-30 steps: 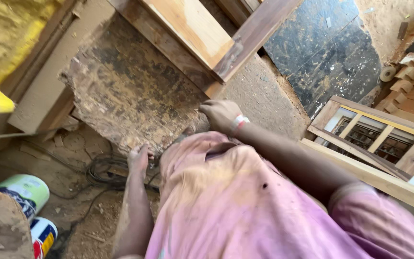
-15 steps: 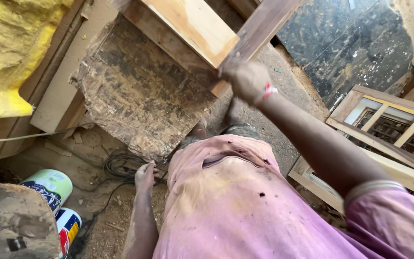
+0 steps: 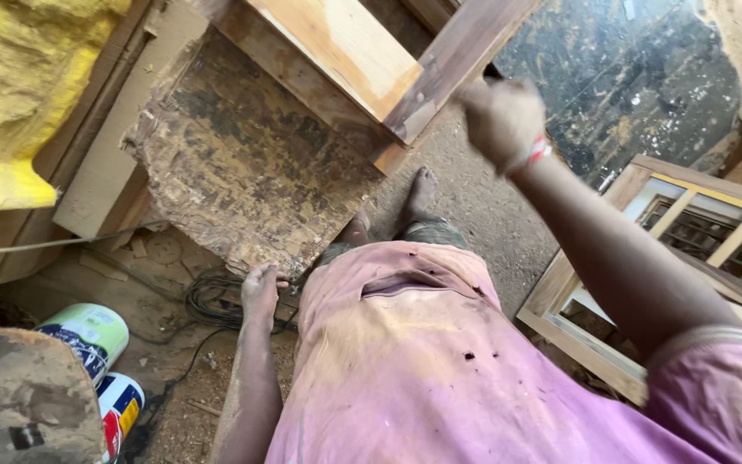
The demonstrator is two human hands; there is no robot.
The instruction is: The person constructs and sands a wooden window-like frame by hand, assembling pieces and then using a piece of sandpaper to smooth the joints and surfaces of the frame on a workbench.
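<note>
Dusty ground (image 3: 474,206) lies below, in a wood shop with boards all around. One right hand (image 3: 501,120) is up high, closed in a fist beside the dark wooden plank (image 3: 457,64); whether it grips the plank, I cannot tell. The plank leans against a pale board (image 3: 337,43), not yet lifted away. One left hand (image 3: 261,290) hangs low with loose, open fingers, holding nothing, near one rough crumbly board (image 3: 242,172). Two paint cans (image 3: 88,339) lie bottom left. One window frame (image 3: 697,223) rests at the right. One black cable (image 3: 216,301) curls on the ground.
</note>
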